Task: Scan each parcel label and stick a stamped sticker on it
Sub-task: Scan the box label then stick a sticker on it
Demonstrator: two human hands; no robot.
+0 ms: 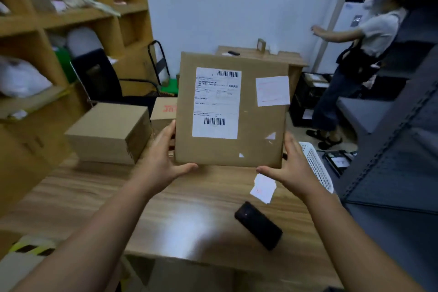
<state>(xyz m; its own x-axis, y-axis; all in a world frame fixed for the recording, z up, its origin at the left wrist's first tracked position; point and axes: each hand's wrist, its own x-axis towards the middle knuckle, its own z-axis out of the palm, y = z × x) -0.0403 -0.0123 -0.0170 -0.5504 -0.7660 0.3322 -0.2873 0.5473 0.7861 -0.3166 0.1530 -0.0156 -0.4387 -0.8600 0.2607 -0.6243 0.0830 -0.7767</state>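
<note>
- A flat cardboard parcel is held up above the wooden table, tilted so its broad face looks at the camera.
- On that face a white shipping label with two barcodes sits left of centre, and a smaller white sticker with faint red print sits near the right edge.
- The left hand holds the parcel's lower left edge: fingers straight up along the side, thumb stretched under the bottom edge.
- The right hand mirrors it at the lower right corner, fingers along the side and thumb pointing inward below the bottom edge.
- Below the parcel, a loose white sticker sheet with red marking lies on the table, just beside the right hand.
- A black handheld device, scanner or phone I cannot tell, lies nearer on the table.
- A white perforated basket stands at the table's right edge.
- A closed cardboard box rests on the table's left side, with a smaller box with red print behind it.
- A second person stands at the far right, one arm raised.
</note>
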